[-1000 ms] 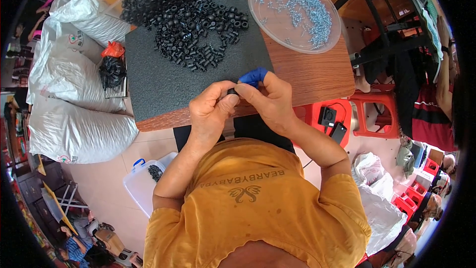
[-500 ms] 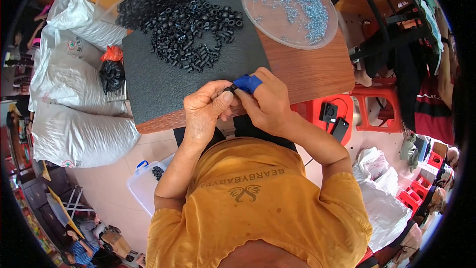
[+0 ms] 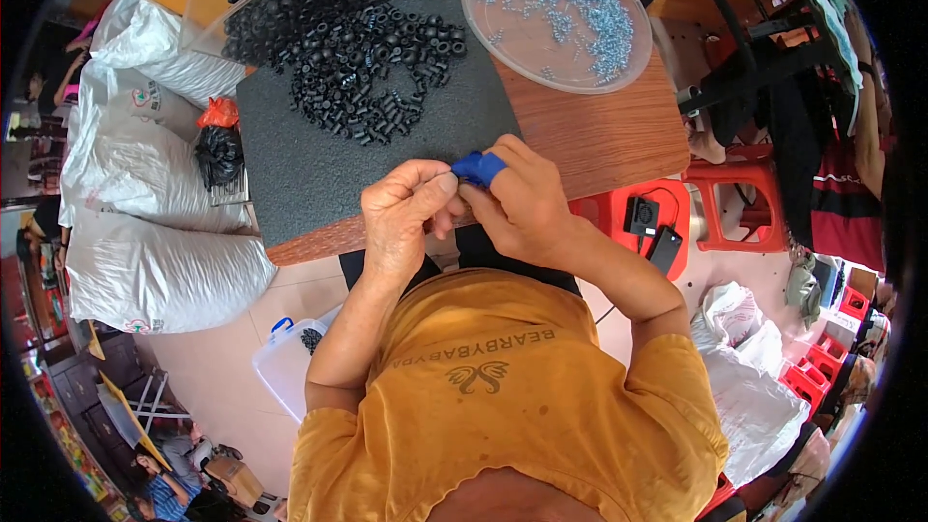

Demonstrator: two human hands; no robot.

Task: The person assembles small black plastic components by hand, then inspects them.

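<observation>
Both hands meet just over the near edge of the dark grey mat (image 3: 280, 164). My left hand (image 3: 406, 208) is closed, thumb and index finger pinched together. Half a second ago a small black plastic part showed at that pinch; fingers now cover it almost wholly. Against the left fingertips presses my right hand (image 3: 530, 195), its fingers curled and closed. A blue wrap (image 3: 480, 169) covers its index finger. Whatever the right fingertips grip is hidden. Beyond the hands lies a pile of small black plastic parts (image 3: 372, 87), some round-headed, some ribbed and tubular.
A clear bin (image 3: 319, 5) heaped with black parts stands behind the pile. Small bluish pieces lie in a round clear lid (image 3: 474, 14) on the wooden table (image 3: 619, 135). White sacks (image 3: 164, 271) line the left; a red stool (image 3: 614, 208) stands at right.
The fingers have drawn closer together, and the black part between them has gone out of sight. Otherwise the view has only shifted slightly.
</observation>
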